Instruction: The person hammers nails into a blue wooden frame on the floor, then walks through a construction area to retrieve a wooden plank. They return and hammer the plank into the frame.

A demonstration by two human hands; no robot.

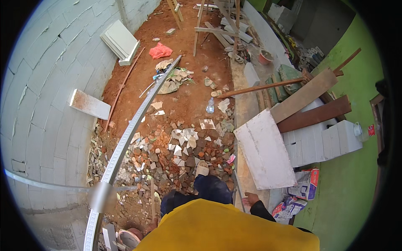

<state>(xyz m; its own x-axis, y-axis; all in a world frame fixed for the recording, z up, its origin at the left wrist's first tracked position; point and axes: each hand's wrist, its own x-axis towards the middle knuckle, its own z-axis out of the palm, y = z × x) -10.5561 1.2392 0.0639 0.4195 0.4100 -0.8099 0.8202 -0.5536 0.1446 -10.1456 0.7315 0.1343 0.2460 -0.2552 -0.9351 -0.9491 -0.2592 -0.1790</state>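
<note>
My right hand (251, 198), in a dark sleeve, reaches out beside my yellow top (217, 228). Its fingers look stretched out, with nothing visible held. Close to its fingertips a thin grey bar (239, 193) runs along the concrete ledge (252, 175). Only a small part of my left hand (151, 226) shows at the edge of the yellow top; its fingers are hidden. A narrow wooden stick (152, 196) stands just above that hand, and whether the hand touches it I cannot tell. Beside it sits a round bucket (129, 238).
A long metal channel (125, 144) slants across the left side, crossed by another metal strip (46, 183). Broken bricks and tiles (167, 154) cover the ground ahead. On the right lie a white board (266, 150), brown planks (314, 115) and pale blocks (322, 142). A block wall (50, 104) rises left.
</note>
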